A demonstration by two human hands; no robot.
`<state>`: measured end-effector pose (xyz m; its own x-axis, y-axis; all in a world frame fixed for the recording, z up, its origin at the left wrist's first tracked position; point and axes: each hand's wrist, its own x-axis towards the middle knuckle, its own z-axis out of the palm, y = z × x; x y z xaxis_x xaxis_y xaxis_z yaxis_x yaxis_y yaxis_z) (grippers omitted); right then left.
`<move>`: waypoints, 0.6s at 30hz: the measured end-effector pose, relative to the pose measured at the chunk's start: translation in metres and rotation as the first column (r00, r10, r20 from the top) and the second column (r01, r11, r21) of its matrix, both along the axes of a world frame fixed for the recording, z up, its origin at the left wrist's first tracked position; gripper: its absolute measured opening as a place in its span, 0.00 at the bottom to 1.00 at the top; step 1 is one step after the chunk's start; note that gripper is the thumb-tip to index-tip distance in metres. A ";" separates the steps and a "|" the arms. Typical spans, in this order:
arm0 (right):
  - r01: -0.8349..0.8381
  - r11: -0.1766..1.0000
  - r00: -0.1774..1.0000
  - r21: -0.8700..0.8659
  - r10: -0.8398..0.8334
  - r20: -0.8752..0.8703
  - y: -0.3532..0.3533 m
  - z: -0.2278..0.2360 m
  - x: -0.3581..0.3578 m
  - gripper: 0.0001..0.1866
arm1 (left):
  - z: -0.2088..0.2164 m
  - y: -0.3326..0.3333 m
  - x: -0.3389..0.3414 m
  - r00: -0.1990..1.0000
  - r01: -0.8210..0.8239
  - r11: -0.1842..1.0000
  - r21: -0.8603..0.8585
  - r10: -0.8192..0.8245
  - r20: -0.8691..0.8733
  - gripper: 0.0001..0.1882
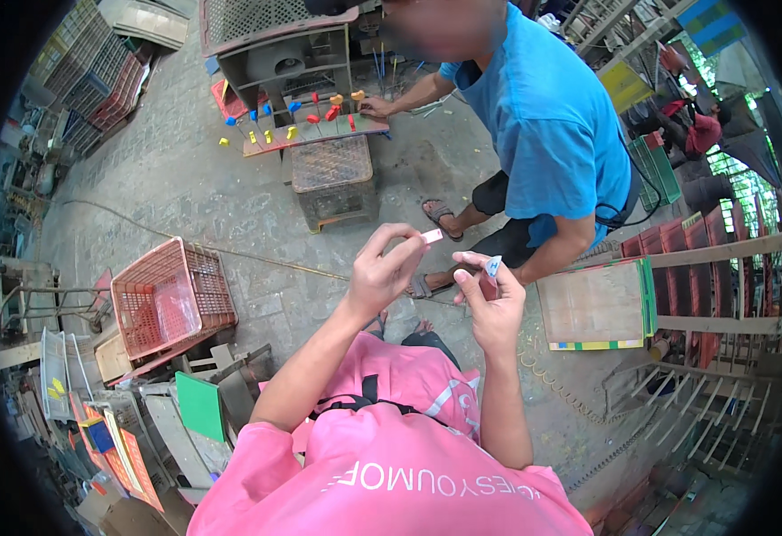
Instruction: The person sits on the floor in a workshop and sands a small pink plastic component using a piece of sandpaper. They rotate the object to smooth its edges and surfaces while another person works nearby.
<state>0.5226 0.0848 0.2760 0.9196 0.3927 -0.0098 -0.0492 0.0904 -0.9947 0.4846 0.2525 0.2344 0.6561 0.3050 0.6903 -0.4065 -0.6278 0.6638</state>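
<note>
My left hand is raised in front of my chest, fingers pinched on a small pale rectangular piece with a pinkish face. Close by on the right, my right hand is curled with thumb and fingers together. Between its fingertips sits a small blue-and-white piece, too small to name surely. The two hands are apart, and their pieces do not touch. Beyond them, a board bears several small red, blue, yellow and orange pieces on thin upright sticks.
A co-worker in a blue shirt stands ahead right, one hand at the board. The board rests by a stool. A red plastic crate is at left, a framed panel at right. A hose crosses the floor.
</note>
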 end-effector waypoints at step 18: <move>-0.063 0.989 0.987 -0.132 0.042 -0.154 0.021 -0.022 0.019 0.08 | -0.029 0.031 0.019 0.988 -0.144 0.990 -0.016 0.142 -0.063 0.11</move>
